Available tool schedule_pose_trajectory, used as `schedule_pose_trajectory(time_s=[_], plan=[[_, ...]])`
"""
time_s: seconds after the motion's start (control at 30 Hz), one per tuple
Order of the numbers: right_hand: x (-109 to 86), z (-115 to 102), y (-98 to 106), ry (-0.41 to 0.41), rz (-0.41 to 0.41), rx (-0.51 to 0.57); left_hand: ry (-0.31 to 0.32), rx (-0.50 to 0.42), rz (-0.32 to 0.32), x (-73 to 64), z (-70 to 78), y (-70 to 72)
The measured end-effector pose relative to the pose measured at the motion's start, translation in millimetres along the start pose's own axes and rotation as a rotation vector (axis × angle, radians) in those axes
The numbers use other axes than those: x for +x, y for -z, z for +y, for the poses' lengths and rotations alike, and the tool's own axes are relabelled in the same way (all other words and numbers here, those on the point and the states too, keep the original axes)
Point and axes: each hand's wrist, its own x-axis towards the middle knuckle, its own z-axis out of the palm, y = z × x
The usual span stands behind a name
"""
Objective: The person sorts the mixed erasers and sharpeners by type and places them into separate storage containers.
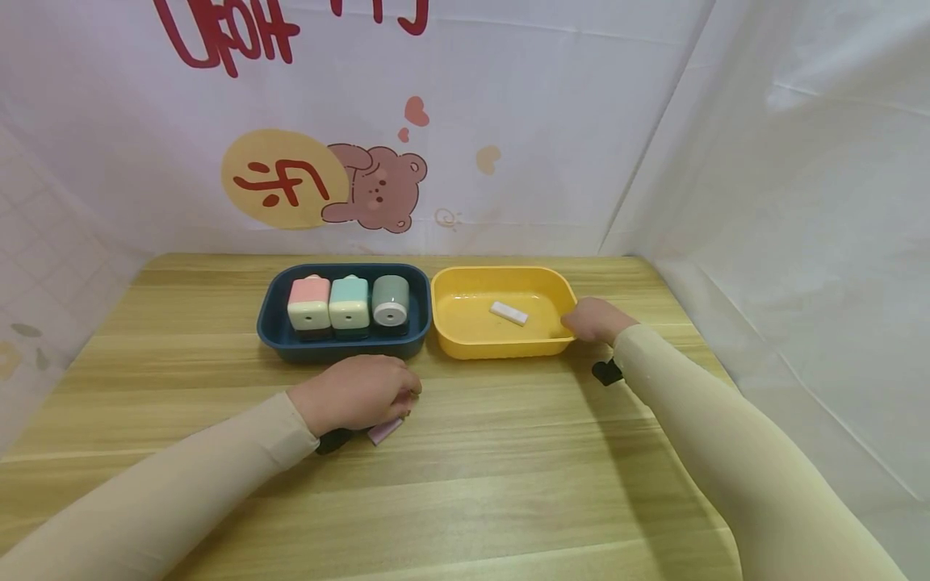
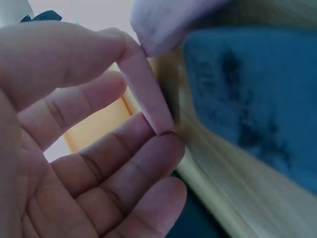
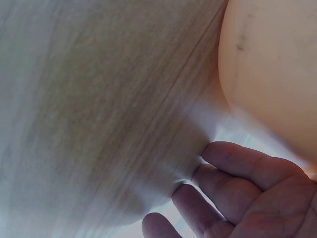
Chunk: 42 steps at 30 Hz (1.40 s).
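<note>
My left hand [image 1: 366, 390] is low over the table, just in front of the navy tray. In the left wrist view its thumb and fingertips pinch a slim pink eraser-like block [image 2: 146, 91]. A second pink block [image 2: 173, 22] lies close by, also visible as a pink piece [image 1: 385, 431] beside the hand in the head view. A blue block [image 2: 257, 104] with dark smudges stands near the fingertips, hidden by the hand from above. My right hand [image 1: 597, 320] holds the right end of the yellow tray [image 1: 501, 349], thumb over the rim and fingers [image 3: 233, 161] along the outer wall.
A white block [image 1: 509, 313] lies inside the yellow tray. The navy tray [image 1: 341, 351] beside it has a pink-and-cream piece [image 1: 309, 303], a teal-and-cream piece [image 1: 349, 303] and a grey-green one [image 1: 391, 301], like pencil sharpeners. A printed cloth [image 1: 538, 105] hangs behind the table.
</note>
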Motion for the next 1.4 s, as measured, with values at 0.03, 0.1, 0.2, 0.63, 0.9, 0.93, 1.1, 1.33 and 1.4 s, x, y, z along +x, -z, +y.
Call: schedule_pose_trajectory(time_s=[0.03, 0.1, 0.2, 0.63, 0.9, 0.93, 1.1, 1.33, 1.4], plan=[[0.0, 0.1, 0.0, -0.001, 0.001, 0.002, 0.002, 0.000, -0.001, 0.1, 0.0, -0.1], [-0.3, 0.3, 0.1, -0.005, 0.000, 0.006, 0.008, 0.002, -0.004, 0.4, -0.3, -0.6], [-0.7, 0.0, 0.5, -0.007, 0.000, 0.007, 0.003, 0.007, -0.001, 1.1, -0.7, -1.2], [-1.9, -1.4, 1.2, 0.003, 0.002, 0.015, -0.015, 0.012, 0.035, 2.1, -0.6, -1.3], [-0.6, -0.6, 0.5, 0.006, 0.001, 0.011, -0.012, 0.009, 0.034, 2.9, -1.1, -0.8], [-0.9, -0.4, 0.7, 0.006, 0.002, 0.013, -0.013, 0.010, 0.033, 3.2, -1.2, -0.8], [-0.6, 0.4, 0.7, 0.006, 0.006, 0.024, -0.015, 0.022, 0.038, 3.6, -1.8, -0.7], [-2.2, -0.5, 1.1, 0.006, 0.008, 0.016, -0.025, 0.025, 0.054, 2.7, 0.0, 1.1], [-2.6, -1.1, 1.4, 0.006, 0.006, 0.012, -0.029, 0.025, 0.061, 2.5, 0.4, 1.4]])
